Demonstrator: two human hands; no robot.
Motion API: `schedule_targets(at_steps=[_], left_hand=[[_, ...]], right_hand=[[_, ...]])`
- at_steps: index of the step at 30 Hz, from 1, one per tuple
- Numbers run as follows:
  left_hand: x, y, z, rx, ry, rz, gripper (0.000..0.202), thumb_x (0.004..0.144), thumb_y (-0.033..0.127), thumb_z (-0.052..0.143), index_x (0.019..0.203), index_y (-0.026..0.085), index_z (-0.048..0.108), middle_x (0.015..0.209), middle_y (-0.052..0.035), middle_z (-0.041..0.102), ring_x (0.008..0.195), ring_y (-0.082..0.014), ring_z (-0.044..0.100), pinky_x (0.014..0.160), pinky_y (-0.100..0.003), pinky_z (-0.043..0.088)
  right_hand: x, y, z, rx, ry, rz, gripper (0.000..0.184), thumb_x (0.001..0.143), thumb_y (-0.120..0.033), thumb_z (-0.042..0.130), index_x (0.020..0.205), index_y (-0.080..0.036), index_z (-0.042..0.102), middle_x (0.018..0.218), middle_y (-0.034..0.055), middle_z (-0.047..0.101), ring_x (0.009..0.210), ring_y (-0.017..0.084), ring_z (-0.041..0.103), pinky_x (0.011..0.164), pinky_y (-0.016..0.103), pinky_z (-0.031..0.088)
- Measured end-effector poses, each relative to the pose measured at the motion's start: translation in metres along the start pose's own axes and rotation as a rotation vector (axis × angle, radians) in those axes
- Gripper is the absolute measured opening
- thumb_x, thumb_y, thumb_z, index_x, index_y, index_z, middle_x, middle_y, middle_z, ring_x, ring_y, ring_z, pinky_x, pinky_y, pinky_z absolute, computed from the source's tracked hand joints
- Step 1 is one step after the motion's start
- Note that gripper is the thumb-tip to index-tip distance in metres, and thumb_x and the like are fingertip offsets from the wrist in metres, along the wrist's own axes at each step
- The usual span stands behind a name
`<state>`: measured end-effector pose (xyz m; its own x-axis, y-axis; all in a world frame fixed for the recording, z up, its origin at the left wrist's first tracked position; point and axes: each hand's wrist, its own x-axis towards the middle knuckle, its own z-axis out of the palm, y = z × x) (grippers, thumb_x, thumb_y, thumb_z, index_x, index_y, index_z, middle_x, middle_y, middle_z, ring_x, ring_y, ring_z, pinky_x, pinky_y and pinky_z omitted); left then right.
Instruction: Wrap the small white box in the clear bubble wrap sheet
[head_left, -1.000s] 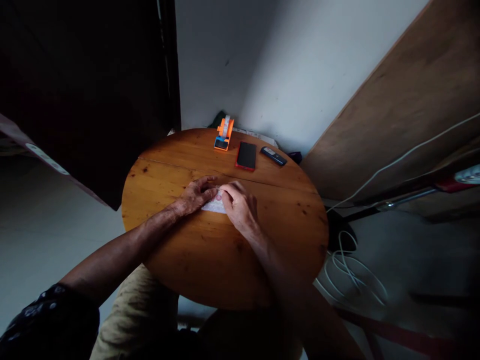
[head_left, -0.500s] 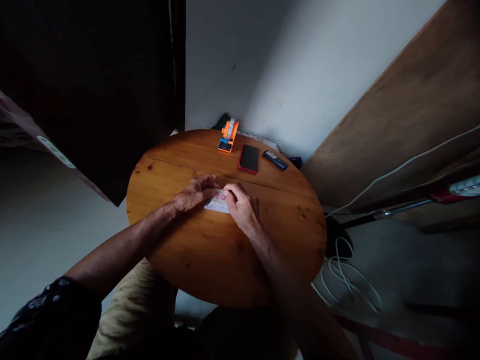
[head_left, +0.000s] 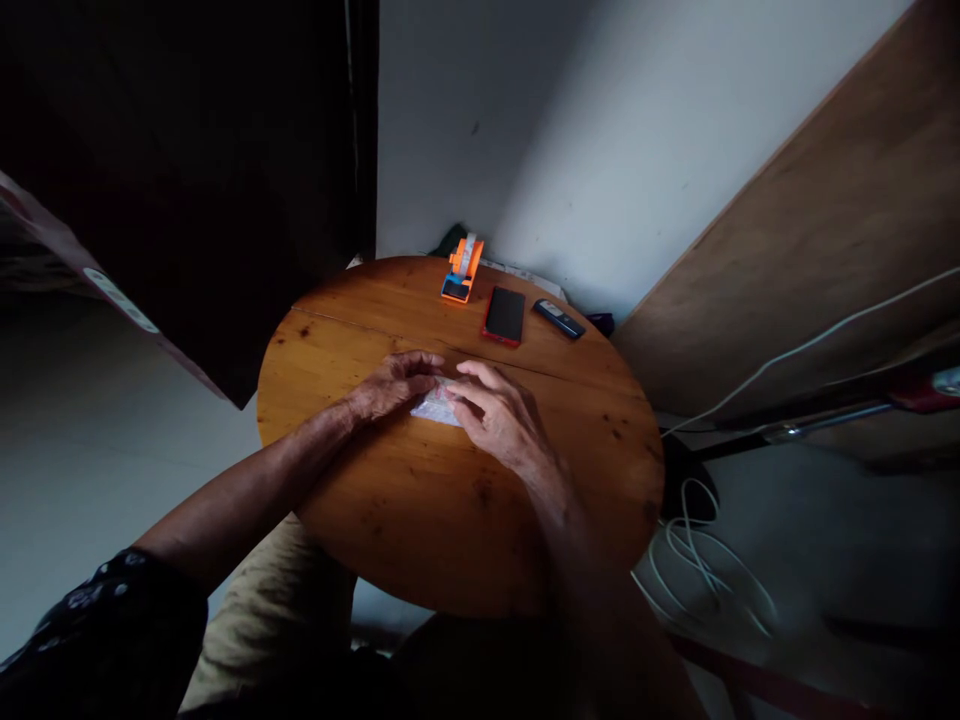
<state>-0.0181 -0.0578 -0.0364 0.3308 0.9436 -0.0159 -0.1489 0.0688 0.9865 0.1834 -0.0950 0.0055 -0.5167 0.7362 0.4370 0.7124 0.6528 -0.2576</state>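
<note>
A small clear plastic packet with faint pinkish marks lies on the round wooden table between my hands. My left hand is at the packet's upper left edge, its thumb and fingers closed on it. Over the right side of the packet is my right hand, fingers apart and curved, partly covering it. Whether the right thumb touches the plastic I cannot tell.
Along the table's far side stand an orange and blue tape dispenser, a red-edged phone and a dark handheld device. A white wall rises behind. White cable coils on the floor at right.
My right hand has opened from a pinch on the packet, its fingers lifting and spreading slightly to the right. My left hand stays at the packet. The view has shifted slightly.
</note>
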Motion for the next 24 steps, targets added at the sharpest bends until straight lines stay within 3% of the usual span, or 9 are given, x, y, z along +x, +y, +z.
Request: schedule_targets(at_steps=[3, 7, 15, 24], left_hand=[[-0.0009, 0.0010, 0.0009, 0.002, 0.002, 0.005, 0.039, 0.075, 0.025, 0.076, 0.111, 0.013, 0.066, 0.104, -0.0084, 0.071, 0.083, -0.0150, 0.063, 0.081, -0.032, 0.049], [-0.0023, 0.0035, 0.0021, 0.009, -0.009, 0.006, 0.037, 0.076, 0.027, 0.075, 0.110, 0.014, 0.067, 0.106, -0.0087, 0.071, 0.083, -0.0155, 0.064, 0.083, -0.033, 0.049], [-0.0046, 0.0059, 0.0076, 0.132, 0.035, 0.052, 0.045, 0.075, 0.036, 0.077, 0.111, 0.014, 0.065, 0.101, -0.0077, 0.070, 0.085, -0.0173, 0.063, 0.077, -0.031, 0.048], [-0.0015, 0.0018, 0.0089, 0.262, 0.039, 0.128, 0.050, 0.075, 0.032, 0.075, 0.120, 0.012, 0.061, 0.109, -0.0107, 0.067, 0.092, -0.0191, 0.062, 0.080, -0.032, 0.050]], right_hand=[[0.0000, 0.0017, -0.0029, -0.051, -0.001, -0.090, 0.019, 0.091, -0.023, 0.060, 0.099, -0.027, 0.077, 0.128, 0.0077, 0.064, 0.112, 0.027, 0.060, 0.097, 0.047, 0.047], [0.0010, 0.0008, -0.0034, -0.074, -0.012, -0.135, 0.020, 0.091, -0.021, 0.059, 0.100, -0.026, 0.076, 0.125, 0.0075, 0.065, 0.111, 0.026, 0.060, 0.094, 0.047, 0.047], [0.0005, 0.0020, -0.0026, -0.049, -0.010, -0.134, 0.020, 0.091, -0.019, 0.059, 0.099, -0.026, 0.076, 0.125, 0.0069, 0.064, 0.111, 0.025, 0.059, 0.096, 0.044, 0.048], [-0.0001, 0.0079, 0.0055, 0.026, 0.041, -0.134, 0.016, 0.089, -0.018, 0.062, 0.093, -0.025, 0.076, 0.125, 0.0066, 0.066, 0.112, 0.024, 0.061, 0.098, 0.043, 0.050]])
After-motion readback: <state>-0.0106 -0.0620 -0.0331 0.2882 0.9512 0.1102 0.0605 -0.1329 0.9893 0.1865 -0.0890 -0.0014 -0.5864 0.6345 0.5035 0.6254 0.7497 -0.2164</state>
